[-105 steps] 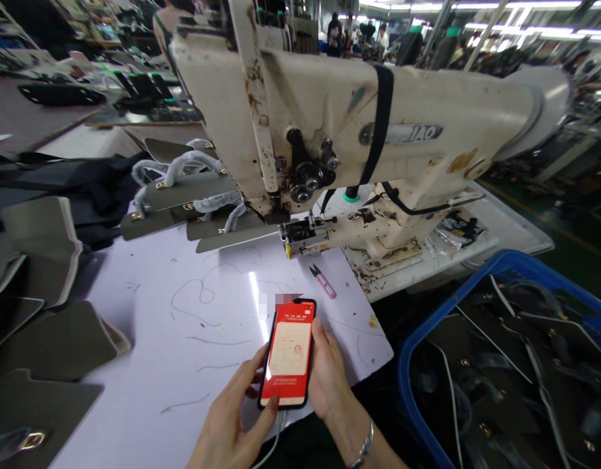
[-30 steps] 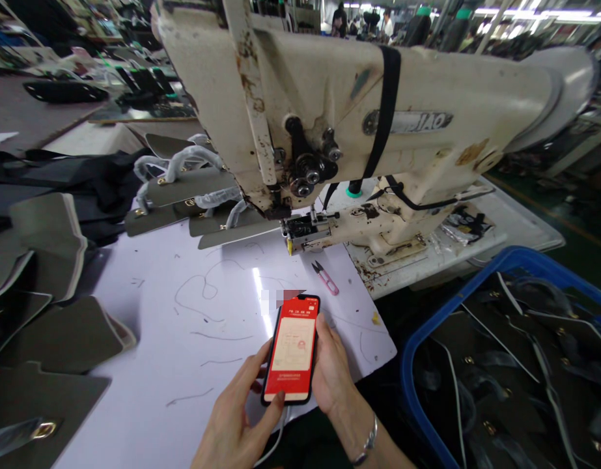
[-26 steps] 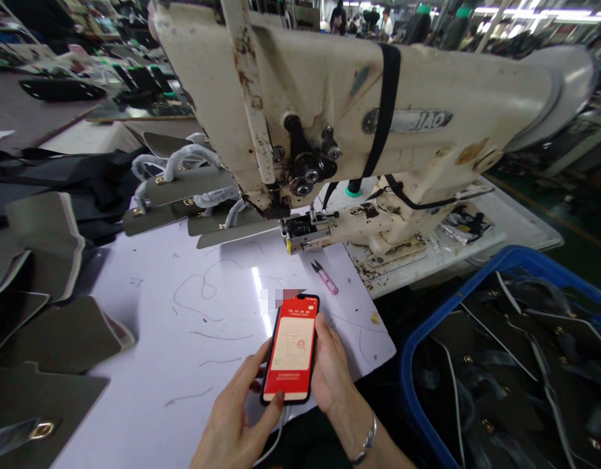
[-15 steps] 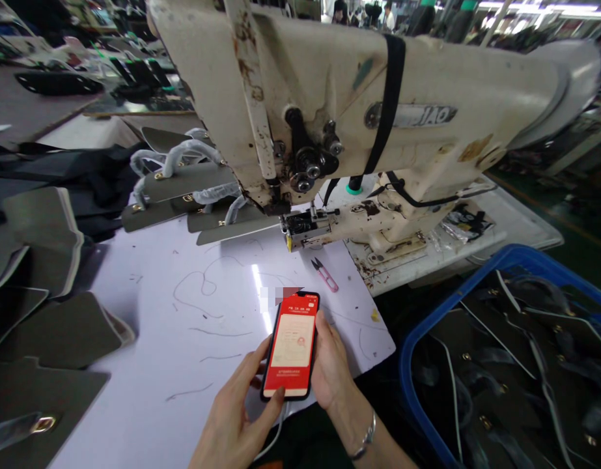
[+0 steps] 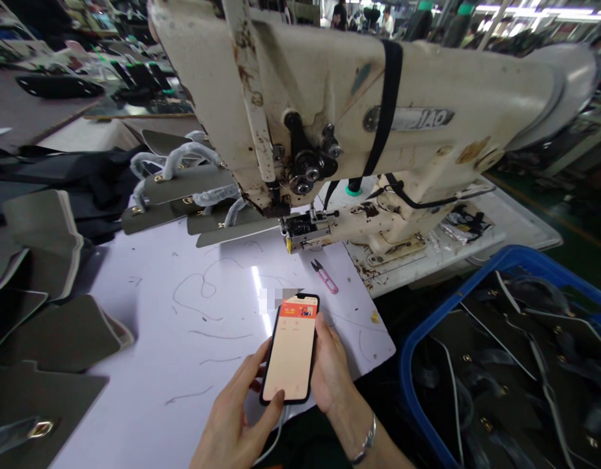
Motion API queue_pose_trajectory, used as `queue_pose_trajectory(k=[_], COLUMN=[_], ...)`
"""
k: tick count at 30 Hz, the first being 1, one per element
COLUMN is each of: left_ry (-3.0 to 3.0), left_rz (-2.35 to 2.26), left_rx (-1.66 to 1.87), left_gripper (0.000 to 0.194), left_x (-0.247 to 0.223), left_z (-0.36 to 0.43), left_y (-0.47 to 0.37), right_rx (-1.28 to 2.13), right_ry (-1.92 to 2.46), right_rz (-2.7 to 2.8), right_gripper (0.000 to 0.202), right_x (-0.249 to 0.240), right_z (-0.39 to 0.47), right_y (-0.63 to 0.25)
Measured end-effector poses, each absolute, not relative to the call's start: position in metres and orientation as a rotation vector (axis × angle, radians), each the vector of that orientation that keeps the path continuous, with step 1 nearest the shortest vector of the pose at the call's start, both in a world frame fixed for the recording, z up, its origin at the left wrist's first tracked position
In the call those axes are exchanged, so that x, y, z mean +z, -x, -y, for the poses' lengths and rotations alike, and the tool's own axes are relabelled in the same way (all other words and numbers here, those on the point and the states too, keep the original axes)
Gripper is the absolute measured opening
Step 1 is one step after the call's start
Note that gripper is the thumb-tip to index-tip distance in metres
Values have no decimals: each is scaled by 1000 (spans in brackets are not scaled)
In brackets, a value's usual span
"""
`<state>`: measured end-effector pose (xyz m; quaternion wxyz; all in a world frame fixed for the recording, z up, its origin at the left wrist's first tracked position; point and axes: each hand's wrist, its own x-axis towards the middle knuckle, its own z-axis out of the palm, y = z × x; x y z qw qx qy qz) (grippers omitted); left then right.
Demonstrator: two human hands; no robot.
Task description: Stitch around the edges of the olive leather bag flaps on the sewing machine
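A smartphone (image 5: 293, 352) with a lit, pale screen and a red banner near its top is held upright over the white work surface (image 5: 153, 326). My left hand (image 5: 246, 397) grips its left side, the thumb on the lower edge of the screen. Around the right edge curls my right hand (image 5: 332, 371), with a silver bracelet on that wrist. A white cable (image 5: 277, 435) hangs from the phone's bottom end. Pink thread snips (image 5: 325, 277) lie on the surface just beyond the phone, below the sewing machine's arm.
A large cream sewing machine (image 5: 339, 98) stands ahead. Grey-green bag panels with wrapped handles (image 5: 183, 182) lie behind the white surface, and more panels (image 5: 51, 332) at left. To the right, a blue basket (image 5: 407, 365) holds dark pieces. Loose threads (image 5: 219, 335) are scattered about.
The phone's screen has switched from a red page with a pale document to a mostly pale page with a red banner. Both hands stay in nearly the same place.
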<state>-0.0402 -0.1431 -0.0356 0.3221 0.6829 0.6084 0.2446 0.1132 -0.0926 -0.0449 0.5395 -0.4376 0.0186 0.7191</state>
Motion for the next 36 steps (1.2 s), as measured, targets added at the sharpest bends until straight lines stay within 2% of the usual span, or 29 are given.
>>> queue_pose_trajectory(k=[23, 36], left_ry=[-1755, -1443], left_rz=[-1578, -1644], left_rx=[619, 802], left_gripper=[65, 50], left_x=[-38, -34], left_z=[145, 128], left_y=[42, 38], right_rx=[1697, 1718], right_ry=[1044, 1006], right_rz=[-37, 18], right_gripper=[50, 56], right_x=[-46, -40], right_z=[93, 96], right_y=[-112, -110])
